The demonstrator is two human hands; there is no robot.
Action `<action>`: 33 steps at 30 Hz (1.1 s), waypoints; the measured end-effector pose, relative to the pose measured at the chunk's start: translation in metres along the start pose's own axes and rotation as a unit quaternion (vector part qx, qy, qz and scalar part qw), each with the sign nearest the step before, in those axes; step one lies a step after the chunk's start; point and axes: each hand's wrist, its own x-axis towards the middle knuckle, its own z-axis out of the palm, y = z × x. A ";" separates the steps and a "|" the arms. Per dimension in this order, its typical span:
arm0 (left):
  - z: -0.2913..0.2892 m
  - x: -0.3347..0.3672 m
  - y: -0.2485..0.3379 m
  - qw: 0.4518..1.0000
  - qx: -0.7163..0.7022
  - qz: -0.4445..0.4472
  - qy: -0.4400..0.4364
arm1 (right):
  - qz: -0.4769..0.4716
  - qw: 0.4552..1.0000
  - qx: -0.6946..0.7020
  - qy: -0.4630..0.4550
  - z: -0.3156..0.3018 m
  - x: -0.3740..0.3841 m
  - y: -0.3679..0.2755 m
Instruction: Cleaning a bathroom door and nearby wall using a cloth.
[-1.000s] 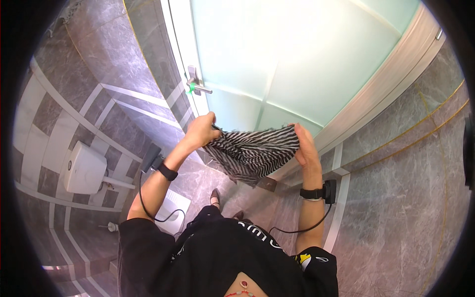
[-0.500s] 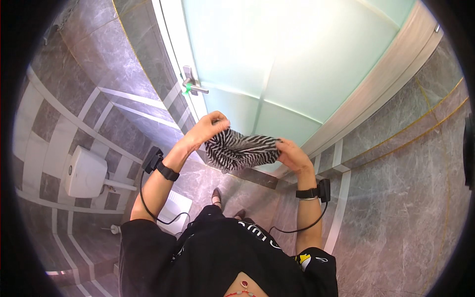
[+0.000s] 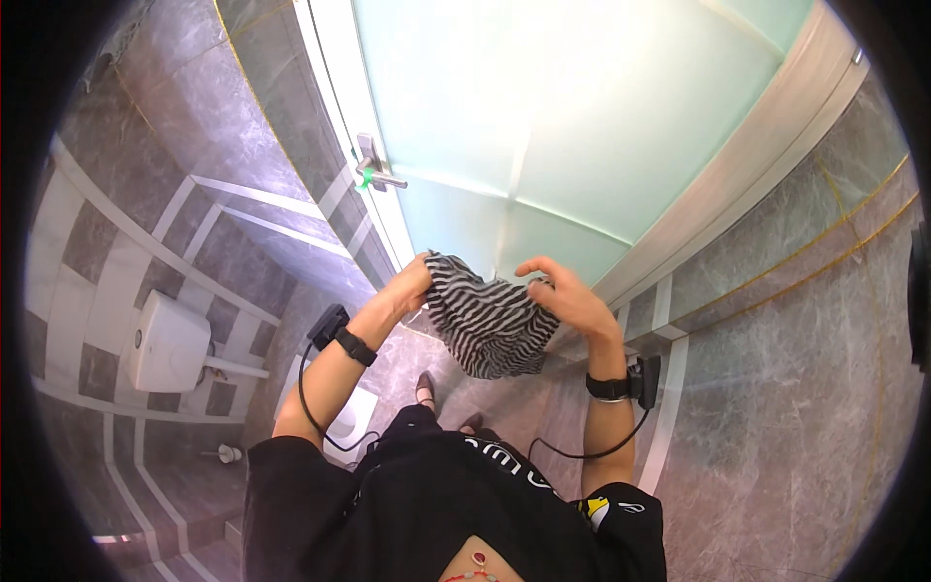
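Note:
A piece of black-and-white zebra-striped cloth [image 3: 493, 325] hangs between my hands in front of the door, its lower edge loose. My left hand [image 3: 412, 281] is closed on the cloth's upper left corner. At the right edge, my right hand [image 3: 574, 303] has its thumb against the cloth; its index finger is raised and apart from it. The other fingers of that hand are partly hidden. Both wrists carry black straps with small black boxes and cables.
A frosted glass door [image 3: 572, 116] with a metal lever handle [image 3: 380, 178] stands ahead. On the left wall is a white cistern [image 3: 170, 339], with a white toilet fixture [image 3: 354, 417] on the floor partly behind my left arm. Grey marble tiles cover the walls [image 3: 776, 417].
The cloth has been spread out and hangs lower, no longer bunched. My left hand has moved slightly down; the right index finger has lifted off the cloth.

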 end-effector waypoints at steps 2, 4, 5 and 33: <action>0.015 -0.008 0.004 0.998 -0.010 0.044 0.046 | 0.059 0.959 -0.272 0.058 0.016 0.002 0.010; 0.032 -0.015 0.014 0.998 0.009 0.046 0.041 | 0.051 0.948 -0.314 0.032 0.027 0.008 0.022; 0.042 -0.023 0.023 0.996 0.052 0.056 0.054 | 0.092 0.945 -0.314 -0.012 0.029 0.013 0.021; 0.032 -0.041 0.031 0.963 -0.217 0.052 -0.152 | -0.140 0.945 -0.171 0.241 0.053 0.003 -0.016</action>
